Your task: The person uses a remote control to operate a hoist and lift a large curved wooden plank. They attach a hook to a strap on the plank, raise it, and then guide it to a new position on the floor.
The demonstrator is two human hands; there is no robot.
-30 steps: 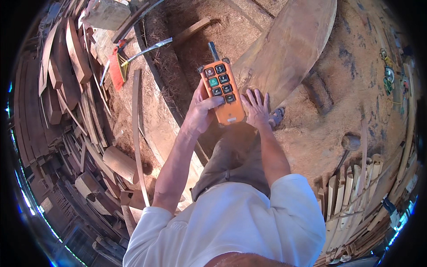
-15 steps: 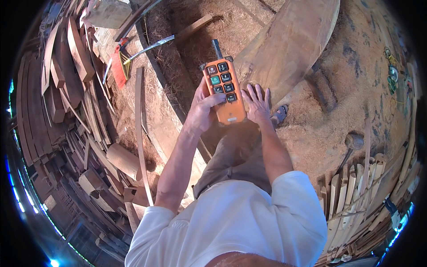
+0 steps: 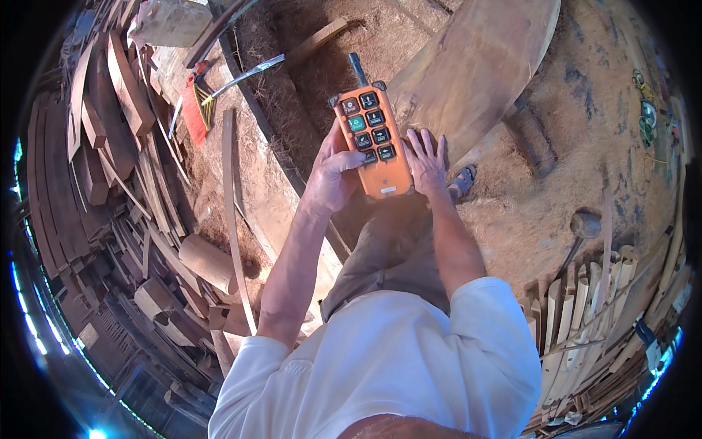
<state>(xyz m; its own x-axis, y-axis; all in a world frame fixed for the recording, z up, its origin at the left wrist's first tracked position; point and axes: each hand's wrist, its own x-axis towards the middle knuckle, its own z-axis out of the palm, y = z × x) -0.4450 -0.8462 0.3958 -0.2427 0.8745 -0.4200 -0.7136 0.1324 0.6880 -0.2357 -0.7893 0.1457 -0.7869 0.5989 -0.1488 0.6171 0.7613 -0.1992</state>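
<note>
An orange handheld remote control with a short black antenna, several black buttons and a green one is upright in front of me. My left hand is wrapped round its left side, with the thumb on the lowest left button. Just right of the remote, my right hand lies with its fingers spread, palm down, over the near end of a large flat wooden slab. Part of that hand sits close beside the remote's edge, and it holds nothing.
Stacked wooden pieces crowd the left. A red-bristled broom lies on a long beam beside a sawdust-filled trench. A mallet-like tool and upright wooden slats stand at right. My sandalled foot is by the slab.
My left thumb has moved from the lower right buttons to the lowest left button. The remote has shifted slightly right and up in view. My right hand stays spread by the slab.
</note>
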